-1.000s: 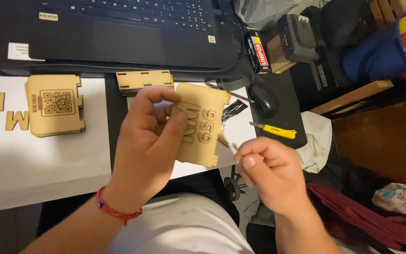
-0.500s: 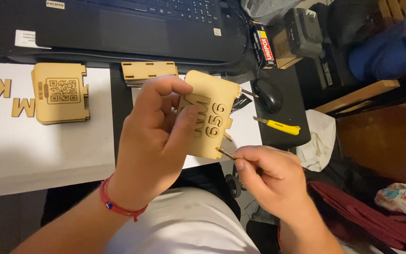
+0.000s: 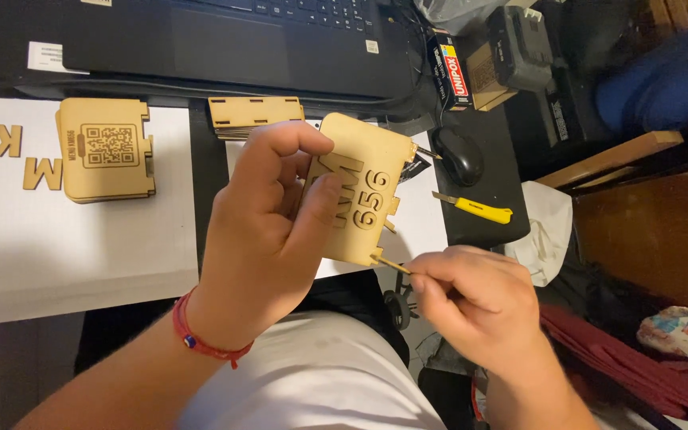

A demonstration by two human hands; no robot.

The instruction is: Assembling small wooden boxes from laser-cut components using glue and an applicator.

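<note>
Fingers (image 3: 276, 179) of the left hand (image 3: 260, 239) are curled around a flat wooden plate (image 3: 360, 187), thumb pressed on its engraved face, holding it tilted in the air above the tabletop's (image 3: 81, 255) near edge. At the plate's lower corner, the right hand (image 3: 479, 306) pinches a thin wooden stick (image 3: 390, 263) between thumb and forefinger, with the stick's tip touching the plate's bottom edge. A red bracelet (image 3: 201, 338) circles the left wrist. On the white part of the tabletop, towards its left side, lies a second plate (image 3: 109, 151) with cut-out wooden letters (image 3: 29, 159) beside it. A laptop (image 3: 240, 40) sits along the far edge. A yellow knife (image 3: 475, 209) and a mouse (image 3: 457, 155) lie near the right edge.
</note>
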